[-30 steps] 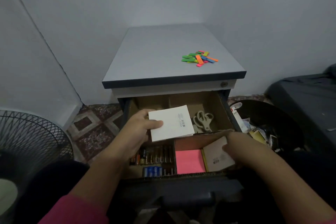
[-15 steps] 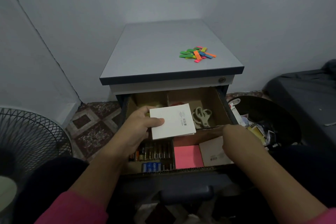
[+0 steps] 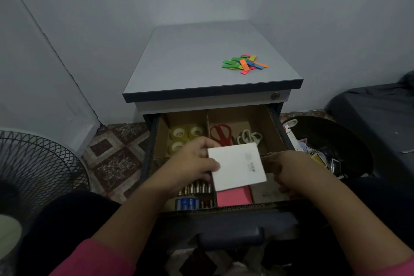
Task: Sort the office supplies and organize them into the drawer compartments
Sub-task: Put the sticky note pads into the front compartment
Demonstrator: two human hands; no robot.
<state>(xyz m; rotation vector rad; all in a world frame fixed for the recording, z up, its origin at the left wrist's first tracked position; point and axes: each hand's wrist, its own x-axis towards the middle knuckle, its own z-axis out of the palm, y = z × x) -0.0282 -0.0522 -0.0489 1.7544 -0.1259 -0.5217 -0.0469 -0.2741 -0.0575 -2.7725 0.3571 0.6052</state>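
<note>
The left hand (image 3: pixel 192 163) held a white notepad (image 3: pixel 237 167) above the open drawer (image 3: pixel 277 127), its thumb lying across the pad's left edge and its fingers (image 3: pixel 201 143) curled round the far corner, so the pad hung tilted over the front compartments. The right hand (image 3: pixel 289 170) reached down into the front right compartment; whether its fingers were clenched, released or grasping anything could not be told, since they were turned away and dim. Under the white pad lay a pink sticky-note pad (image 3: pixel 234 196), and just to its right a brown pad (image 3: pixel 266 194), partly hidden by the right hand. In the front left compartment lay batteries (image 3: pixel 190 203), some blue, some metallic, partly covered by the left wrist. The back left compartment held three rolls of clear tape (image 3: pixel 182 139) close together. The back right compartment held red-handled scissors (image 3: pixel 220 133) and, beside them, white-handled scissors (image 3: pixel 248 138), both lying flat. On the counter (image 3: pixel 190 63) above the drawer, towards its right side, sat a small loose heap of coloured sticky tabs (image 3: pixel 244 64) in green, orange, pink, blue and yellow. A wire fan guard (image 3: pixel 40 163) stood on the tiled floor to the left, and a dark round bin (image 3: pixel 349 145) of mixed items sat to the right of the drawer.
</note>
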